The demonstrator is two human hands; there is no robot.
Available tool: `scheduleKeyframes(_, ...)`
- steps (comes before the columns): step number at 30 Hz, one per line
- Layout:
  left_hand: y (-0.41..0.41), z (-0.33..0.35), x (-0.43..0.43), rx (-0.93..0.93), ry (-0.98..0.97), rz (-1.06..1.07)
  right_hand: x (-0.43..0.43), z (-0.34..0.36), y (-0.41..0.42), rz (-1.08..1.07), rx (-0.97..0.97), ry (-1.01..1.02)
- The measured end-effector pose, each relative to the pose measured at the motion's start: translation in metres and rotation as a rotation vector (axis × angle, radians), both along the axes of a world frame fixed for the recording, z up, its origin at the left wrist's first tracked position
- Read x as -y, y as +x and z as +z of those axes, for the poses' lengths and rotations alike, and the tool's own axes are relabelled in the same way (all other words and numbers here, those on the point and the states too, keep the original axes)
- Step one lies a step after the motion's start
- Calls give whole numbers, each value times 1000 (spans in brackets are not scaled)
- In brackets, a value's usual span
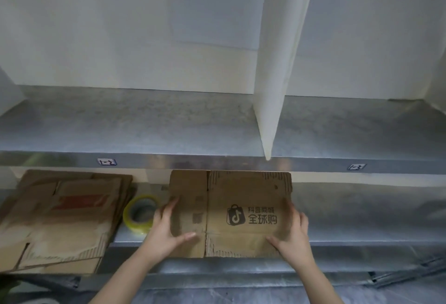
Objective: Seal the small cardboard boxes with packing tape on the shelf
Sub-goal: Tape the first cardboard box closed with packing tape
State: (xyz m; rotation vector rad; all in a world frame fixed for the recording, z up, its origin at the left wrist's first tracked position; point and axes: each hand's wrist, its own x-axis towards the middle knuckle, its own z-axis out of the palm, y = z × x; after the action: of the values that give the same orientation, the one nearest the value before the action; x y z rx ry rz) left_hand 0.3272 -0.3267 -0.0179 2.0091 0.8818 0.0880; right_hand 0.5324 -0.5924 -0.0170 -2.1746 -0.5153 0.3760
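A flattened brown cardboard box (241, 197) with a black shopping-bag logo lies on the lower metal shelf (362, 219). My left hand (166, 229) holds its left edge, thumb on top and fingers along the side. At the box's right edge my right hand (293, 233) holds it the same way. A roll of clear yellowish packing tape (140, 214) lies flat on the shelf just left of my left hand.
A stack of flattened cardboard boxes (62, 219) lies at the left of the lower shelf. Above runs the upper metal shelf (144, 122), split by a white upright divider (272, 100). A white back panel with black characters stands behind.
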Motion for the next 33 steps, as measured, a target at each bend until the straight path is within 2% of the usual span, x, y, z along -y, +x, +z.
scheduleKeyframes(5,16,3,26,42,-92,85,-2,5,24,119,-20,12)
scheduleKeyframes(12,24,15,38,157,-187,137,-7,2,29,166,-86,88)
scheduleKeyframes(17,17,15,41,143,-236,154,-6,-4,24,170,-146,237)
scheduleKeyframes(19,14,17,42,141,-197,132,-8,-4,21,153,-155,272)
scheduleKeyframes(22,11,21,42,55,23,73,-11,-4,16,109,-139,254)
scheduleKeyframes(23,9,21,41,51,39,65,-11,-3,15,113,-117,234)
scheduleKeyframes(28,-1,22,38,217,-146,98,-9,0,7,240,-24,102)
scheduleKeyframes(33,-8,21,37,248,-207,124,-12,5,1,190,-193,236)
